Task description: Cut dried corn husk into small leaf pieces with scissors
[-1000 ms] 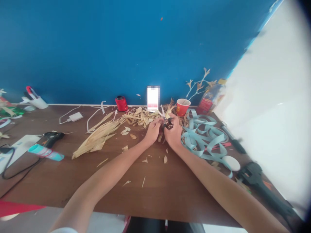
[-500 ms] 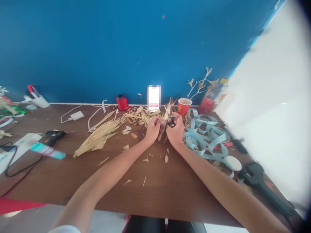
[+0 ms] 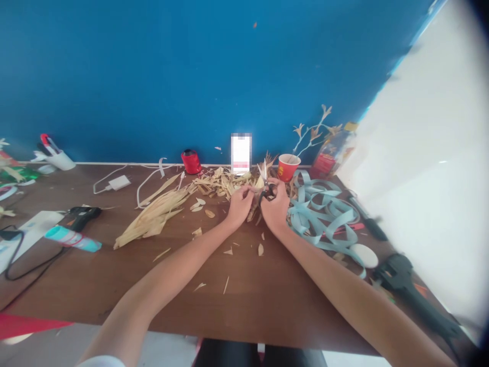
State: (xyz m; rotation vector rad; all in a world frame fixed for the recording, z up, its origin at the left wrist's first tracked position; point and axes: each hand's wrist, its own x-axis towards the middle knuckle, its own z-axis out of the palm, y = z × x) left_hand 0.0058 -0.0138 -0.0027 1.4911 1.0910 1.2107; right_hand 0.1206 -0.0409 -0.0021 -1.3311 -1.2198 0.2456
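Observation:
My right hand [image 3: 277, 203] grips a pair of scissors [image 3: 264, 173] by its dark handles, the blades pointing up and away, slightly parted. Close beside it on the left, my left hand [image 3: 240, 205] pinches a pale piece of dried husk [image 3: 259, 184] near the blades. Behind both hands spreads a heap of dried husk scraps [image 3: 219, 179]. A bundle of long dry husk leaves [image 3: 156, 216] lies to the left. Small cut husk pieces [image 3: 261, 250] are scattered on the table in front of my hands.
On the brown table [image 3: 267, 306], a red paper cup [image 3: 288, 167] holds a dried-flower branch. Pale blue ribbon [image 3: 319, 211] coils at right, with a glue gun [image 3: 408, 285] nearer me. A bright phone [image 3: 241, 154] leans on the wall. A white charger [image 3: 118, 182] lies left.
The whole view has shifted very slightly. Both hands stay in nearly the same place, with the scissors still in my right hand.

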